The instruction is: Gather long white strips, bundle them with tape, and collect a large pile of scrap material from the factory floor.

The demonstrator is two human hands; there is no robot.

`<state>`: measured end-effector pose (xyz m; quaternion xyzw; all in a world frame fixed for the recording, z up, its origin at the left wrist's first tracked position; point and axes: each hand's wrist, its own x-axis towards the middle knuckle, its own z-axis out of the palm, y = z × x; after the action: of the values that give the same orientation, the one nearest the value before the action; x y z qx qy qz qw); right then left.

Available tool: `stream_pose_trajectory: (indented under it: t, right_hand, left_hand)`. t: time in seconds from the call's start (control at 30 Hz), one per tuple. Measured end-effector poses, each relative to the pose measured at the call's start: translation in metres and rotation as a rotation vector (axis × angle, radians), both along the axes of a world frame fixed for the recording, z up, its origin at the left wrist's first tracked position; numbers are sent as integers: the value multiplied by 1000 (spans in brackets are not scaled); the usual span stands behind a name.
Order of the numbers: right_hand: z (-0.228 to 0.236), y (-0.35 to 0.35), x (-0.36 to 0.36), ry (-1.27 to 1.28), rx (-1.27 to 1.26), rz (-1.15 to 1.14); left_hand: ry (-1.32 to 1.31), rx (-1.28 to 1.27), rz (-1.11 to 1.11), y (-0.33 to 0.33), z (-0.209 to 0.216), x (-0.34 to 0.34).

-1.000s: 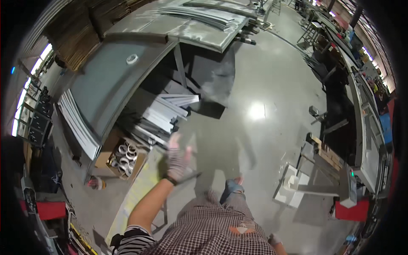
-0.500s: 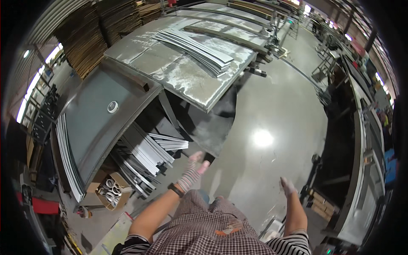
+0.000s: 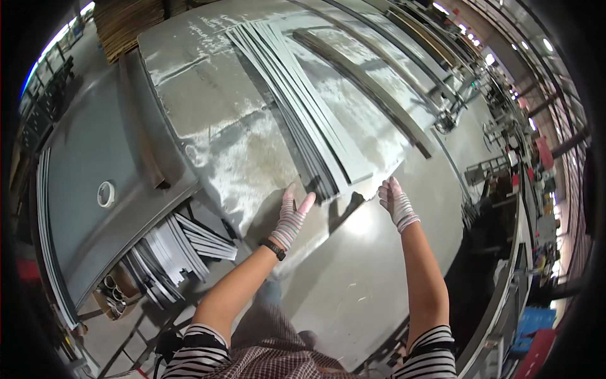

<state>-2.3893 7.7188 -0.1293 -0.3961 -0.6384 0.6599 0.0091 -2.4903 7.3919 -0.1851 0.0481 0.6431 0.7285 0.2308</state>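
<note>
A stack of long, narrow grey metal strips lies on the large worn metal table, its near end jutting toward me. My left hand, in a striped glove with a dark watch at the wrist, hovers just left of that end, thumb and fingers spread. On the other side, my right hand, gloved alike, is held close to the strips' right corner with its fingers slightly bent. Neither hand holds anything, and I see a small gap between each and the strips.
A dark, heavy bar rests right of the strips. On the lower left table lie a white tape roll and a rusty angle bar. More strips sit beneath it, beside a cardboard box of rolls. A long bench runs along the right.
I have stepped up to the large table, so the strips now appear nearer. Both hands have risen and reached forward to either side of the stack's near end.
</note>
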Motion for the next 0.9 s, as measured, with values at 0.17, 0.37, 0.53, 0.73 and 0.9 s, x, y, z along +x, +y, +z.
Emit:
stream_pose_trajectory:
  t: [0.17, 0.37, 0.53, 0.73, 0.9]
  right_hand:
    - [-2, 2, -125, -153, 261, 155]
    - [14, -9, -167, 192, 104, 396]
    - [-7, -30, -162, 174, -154, 516]
    - [19, -71, -18, -18, -390, 691]
    - [-26, -74, 119, 133, -642, 352]
  left_hand:
    - [-40, 166, 199, 93, -52, -96]
    - [-192, 406, 260, 114, 3, -114]
    - [-43, 226, 304, 147, 7, -105]
    - [-74, 165, 201, 82, 31, 50]
    - [-420, 95, 258, 87, 40, 221]
